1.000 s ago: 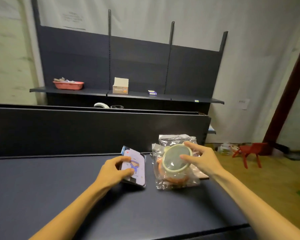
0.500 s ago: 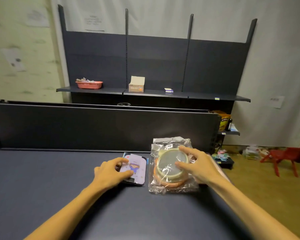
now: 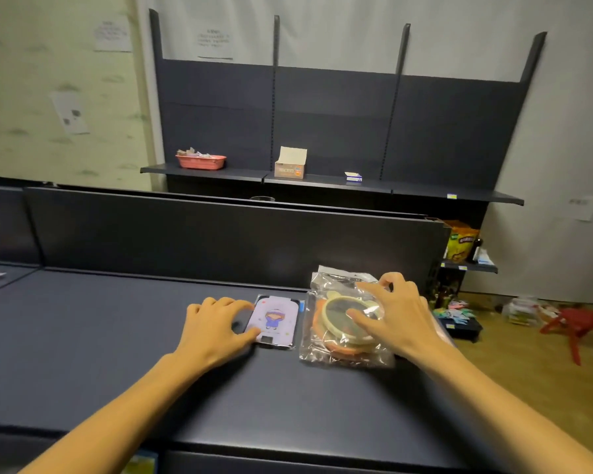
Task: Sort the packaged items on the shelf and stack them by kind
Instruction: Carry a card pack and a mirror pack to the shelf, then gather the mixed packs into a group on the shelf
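Note:
On the dark shelf surface [image 3: 117, 336] lie two small stacks side by side. The left one is a flat pack with a purple cartoon card [image 3: 276, 321] on top; my left hand [image 3: 216, 328] rests on its left edge, fingers curled against it. The right stack is clear plastic bags holding round cream and orange rimmed items [image 3: 343, 331]. My right hand [image 3: 396, 313] lies spread on top of that stack, fingertips pressing the upper bag. Both stacks lie flat on the shelf.
A dark back panel [image 3: 220, 234] rises just behind the stacks. The far shelving holds a pink basket [image 3: 201, 161], an open cardboard box [image 3: 290, 165] and a small blue box [image 3: 353, 176]. Snack bags [image 3: 461, 241], floor clutter and a red chair [image 3: 579, 323] lie right.
The purple pack, tilted up under my left hand a second ago, now lies flat. My right hand stays pressed on the bagged stack. The camera has swung left.

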### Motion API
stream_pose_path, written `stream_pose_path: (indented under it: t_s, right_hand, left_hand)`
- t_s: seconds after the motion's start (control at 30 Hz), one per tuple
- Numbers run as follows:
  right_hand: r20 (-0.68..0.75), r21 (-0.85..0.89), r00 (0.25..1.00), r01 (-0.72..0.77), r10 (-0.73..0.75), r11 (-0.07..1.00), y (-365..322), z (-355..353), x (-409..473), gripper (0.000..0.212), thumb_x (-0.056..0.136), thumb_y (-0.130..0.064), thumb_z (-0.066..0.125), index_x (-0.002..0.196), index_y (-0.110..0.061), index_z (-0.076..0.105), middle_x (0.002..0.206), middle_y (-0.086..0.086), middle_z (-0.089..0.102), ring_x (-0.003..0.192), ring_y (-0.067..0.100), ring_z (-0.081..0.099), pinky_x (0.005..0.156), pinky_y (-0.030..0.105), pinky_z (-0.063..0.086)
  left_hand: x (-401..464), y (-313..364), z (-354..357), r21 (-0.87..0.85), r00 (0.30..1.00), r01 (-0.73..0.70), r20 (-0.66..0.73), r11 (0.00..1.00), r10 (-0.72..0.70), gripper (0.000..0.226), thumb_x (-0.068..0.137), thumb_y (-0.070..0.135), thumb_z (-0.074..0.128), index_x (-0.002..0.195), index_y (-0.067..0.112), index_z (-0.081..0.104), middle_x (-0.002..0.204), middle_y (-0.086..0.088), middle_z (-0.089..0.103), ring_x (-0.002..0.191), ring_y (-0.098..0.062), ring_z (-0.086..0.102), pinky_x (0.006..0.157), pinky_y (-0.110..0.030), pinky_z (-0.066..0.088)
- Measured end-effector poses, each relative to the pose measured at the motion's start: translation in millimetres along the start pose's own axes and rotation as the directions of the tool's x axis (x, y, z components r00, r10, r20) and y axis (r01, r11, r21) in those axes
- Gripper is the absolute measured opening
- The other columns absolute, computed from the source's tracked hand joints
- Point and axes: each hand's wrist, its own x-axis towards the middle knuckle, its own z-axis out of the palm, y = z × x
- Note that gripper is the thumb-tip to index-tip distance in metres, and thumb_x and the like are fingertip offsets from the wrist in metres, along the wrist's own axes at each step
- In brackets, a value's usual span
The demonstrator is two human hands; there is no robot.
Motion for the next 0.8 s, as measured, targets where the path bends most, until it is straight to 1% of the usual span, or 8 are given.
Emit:
stream_pose_path:
  t_s: [0.07, 0.13, 0.23, 0.33, 0.43, 0.5, 0.67, 0.8]
  right_hand:
    - [-0.009, 0.0, 0.998, 0.055, -0.055, 0.998, -17, 1, 5, 0.055, 0.079, -0.066, 0.053, 0.128, -0.041, 0.053, 0.123, -0.004, 0.044, 0.106, 0.02, 0.042, 0.083, 0.033, 0.033]
    - [-0.002, 0.019, 0.993, 0.115, -0.115, 0.993, -39, 4, 10, 0.058, 0.079, -0.068, 0.048, 0.13, -0.04, 0.051, 0.124, -0.005, 0.045, 0.108, 0.018, 0.042, 0.087, 0.033, 0.033]
    - [0.004, 0.055, 0.975, 0.223, -0.224, 0.973, -75, 13, 16, 0.06, 0.083, -0.062, 0.052, 0.136, -0.034, 0.047, 0.126, -0.004, 0.047, 0.112, 0.015, 0.043, 0.094, 0.031, 0.037]
    - [0.012, 0.092, 0.95, 0.311, -0.313, 0.946, -116, 27, 20, 0.062, 0.083, -0.062, 0.05, 0.135, -0.029, 0.05, 0.12, -0.003, 0.051, 0.106, 0.018, 0.047, 0.091, 0.032, 0.041]
    - [0.019, 0.117, 0.926, 0.374, -0.378, 0.92, -162, 42, 22, 0.072, 0.076, -0.069, 0.032, 0.132, -0.029, 0.053, 0.118, -0.003, 0.053, 0.105, 0.02, 0.05, 0.086, 0.035, 0.042]
    - [0.026, 0.117, 0.904, 0.421, -0.426, 0.9, -196, 50, 24, 0.076, 0.075, -0.07, 0.027, 0.133, -0.029, 0.051, 0.12, -0.001, 0.052, 0.106, 0.021, 0.049, 0.087, 0.035, 0.041]
    - [0.052, 0.142, 0.863, 0.491, -0.502, 0.859, -284, 65, 21, 0.068, 0.08, -0.064, 0.037, 0.137, -0.029, 0.046, 0.123, -0.002, 0.05, 0.109, 0.019, 0.047, 0.09, 0.033, 0.039]
    - [0.059, 0.169, 0.84, 0.524, -0.539, 0.835, -353, 77, 10, 0.064, 0.084, -0.063, 0.042, 0.137, -0.029, 0.045, 0.125, -0.005, 0.051, 0.111, 0.017, 0.046, 0.092, 0.031, 0.037]
  left_hand:
    - [-8, -5, -7, 0.045, 1.0, -0.016, -0.024, 0.999, 0.017, 0.079, 0.061, 0.074, 0.017, 0.124, 0.042, 0.052, 0.127, 0.013, 0.058, 0.112, -0.016, 0.049, 0.092, -0.032, 0.027]
    - [-18, -12, -18, 0.077, 0.998, -0.036, -0.052, 0.996, 0.04, 0.077, 0.064, 0.072, 0.019, 0.124, 0.04, 0.053, 0.125, 0.01, 0.06, 0.111, -0.019, 0.051, 0.093, -0.034, 0.029]
    - [-32, -32, -34, 0.13, 0.995, -0.032, -0.085, 0.991, 0.044, 0.071, 0.068, 0.069, 0.024, 0.123, 0.037, 0.056, 0.119, 0.007, 0.063, 0.106, -0.022, 0.056, 0.091, -0.037, 0.034]
    - [-48, -57, -52, 0.118, 0.994, 0.017, -0.112, 0.993, -0.004, 0.071, 0.068, 0.068, 0.026, 0.123, 0.035, 0.057, 0.119, 0.006, 0.063, 0.105, -0.024, 0.056, 0.089, -0.039, 0.037]
    - [-67, -89, -70, 0.123, 0.992, 0.084, -0.101, 0.989, -0.072, 0.076, 0.066, 0.069, 0.022, 0.128, 0.037, 0.051, 0.125, 0.007, 0.058, 0.111, -0.022, 0.053, 0.09, -0.038, 0.036]
    - [-81, -113, -83, 0.113, 0.987, 0.128, -0.106, 0.985, -0.117, 0.078, 0.065, 0.07, 0.02, 0.129, 0.038, 0.05, 0.128, 0.008, 0.057, 0.113, -0.021, 0.051, 0.092, -0.037, 0.036]
    - [-117, -183, -115, 0.144, 0.974, 0.213, -0.107, 0.966, -0.199, 0.079, 0.064, 0.071, 0.016, 0.131, 0.042, 0.044, 0.132, 0.012, 0.052, 0.118, -0.016, 0.048, 0.098, -0.036, 0.034]
    - [-143, -247, -145, 0.137, 0.969, 0.234, -0.113, 0.963, -0.219, 0.077, 0.064, 0.07, 0.018, 0.131, 0.042, 0.045, 0.133, 0.013, 0.051, 0.119, -0.016, 0.047, 0.097, -0.036, 0.033]
